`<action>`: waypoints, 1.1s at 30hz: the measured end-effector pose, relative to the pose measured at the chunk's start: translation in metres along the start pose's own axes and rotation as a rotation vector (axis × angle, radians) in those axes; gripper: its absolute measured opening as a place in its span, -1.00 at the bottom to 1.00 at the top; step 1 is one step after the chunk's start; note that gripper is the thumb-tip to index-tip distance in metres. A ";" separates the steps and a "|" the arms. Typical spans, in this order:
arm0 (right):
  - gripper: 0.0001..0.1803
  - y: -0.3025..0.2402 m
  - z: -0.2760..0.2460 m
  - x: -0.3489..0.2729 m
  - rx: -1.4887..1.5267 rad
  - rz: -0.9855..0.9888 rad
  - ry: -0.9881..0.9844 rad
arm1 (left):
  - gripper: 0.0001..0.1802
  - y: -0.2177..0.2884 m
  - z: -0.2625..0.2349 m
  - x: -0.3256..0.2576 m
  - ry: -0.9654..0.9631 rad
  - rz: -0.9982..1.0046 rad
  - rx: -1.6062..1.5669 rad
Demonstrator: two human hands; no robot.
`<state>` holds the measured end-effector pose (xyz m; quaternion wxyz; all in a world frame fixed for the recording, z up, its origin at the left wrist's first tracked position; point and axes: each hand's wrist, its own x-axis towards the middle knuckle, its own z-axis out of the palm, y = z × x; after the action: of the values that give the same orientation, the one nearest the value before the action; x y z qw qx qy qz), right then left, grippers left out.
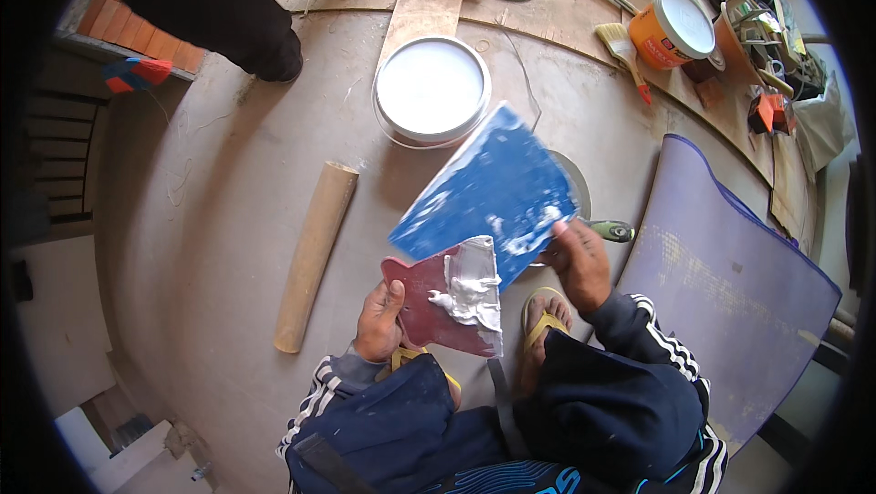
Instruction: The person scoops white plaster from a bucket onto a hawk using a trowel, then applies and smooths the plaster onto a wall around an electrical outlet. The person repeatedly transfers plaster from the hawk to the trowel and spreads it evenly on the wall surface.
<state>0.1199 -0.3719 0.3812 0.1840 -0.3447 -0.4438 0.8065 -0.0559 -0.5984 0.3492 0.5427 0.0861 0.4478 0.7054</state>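
Observation:
My left hand [376, 325] grips a dark red putty spreader [415, 302] with its thumb on top. A thick lump of white putty [470, 301] lies along the spreader's pale blade. My right hand [582, 266] holds a wide blue plate-like spreader [493, 179] by its lower right corner, fingers underneath. White smears mark the blue face and edges. The two tools overlap, the red one in front; I cannot tell if they touch. Beyond the blue spreader, a green handle [611, 230] sticks out beside a round grey thing, mostly hidden.
A white-topped bucket [433, 88] stands ahead, and a cardboard tube [315, 257] lies left. On the right is a purple mat [730, 284]. An orange bucket [671, 29], a paintbrush [623, 52] and tools sit at the far right. A person's leg [228, 10] stands far left.

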 end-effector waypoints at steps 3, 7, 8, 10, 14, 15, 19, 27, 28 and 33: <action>-0.69 -0.021 -0.035 -0.003 0.034 -0.134 0.187 | -0.56 0.005 0.002 -0.006 0.058 0.014 -0.043; -0.61 -0.044 -0.083 -0.006 -0.086 -0.240 0.460 | -0.57 0.013 -0.005 -0.008 0.248 0.078 -0.066; -0.55 -0.049 -0.091 -0.006 -0.017 -0.251 0.426 | -0.57 0.014 -0.010 -0.008 0.270 0.081 -0.070; -0.51 -0.056 -0.106 -0.005 0.021 -0.243 0.297 | -0.56 0.010 -0.009 -0.002 0.321 0.137 -0.113; -0.55 -0.071 -0.107 0.003 0.118 -0.057 0.039 | -0.56 0.010 0.012 0.012 0.479 0.170 -0.273; -0.56 -0.077 -0.102 0.008 0.108 -0.012 0.020 | -0.55 0.010 0.017 0.015 0.531 0.186 -0.326; -0.56 -0.138 -0.074 0.037 0.006 0.070 -0.028 | -0.53 0.041 0.049 0.025 0.587 0.287 -0.367; -0.49 -0.282 -0.008 0.008 -0.612 0.003 -0.025 | -0.45 0.100 0.113 -0.071 0.846 0.379 -0.511; -0.49 -0.290 0.005 0.005 -0.620 0.019 0.005 | -0.44 0.105 0.125 -0.090 0.825 0.478 -0.520; -0.51 -0.255 0.105 0.027 -0.626 0.053 -0.295 | -0.35 0.073 0.155 -0.115 1.160 0.516 -0.188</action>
<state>0.0230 -0.2802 0.6242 -0.0179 -0.2755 -0.6823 0.6770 0.0340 -0.6127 0.5348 0.0304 -0.2525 0.5697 0.7815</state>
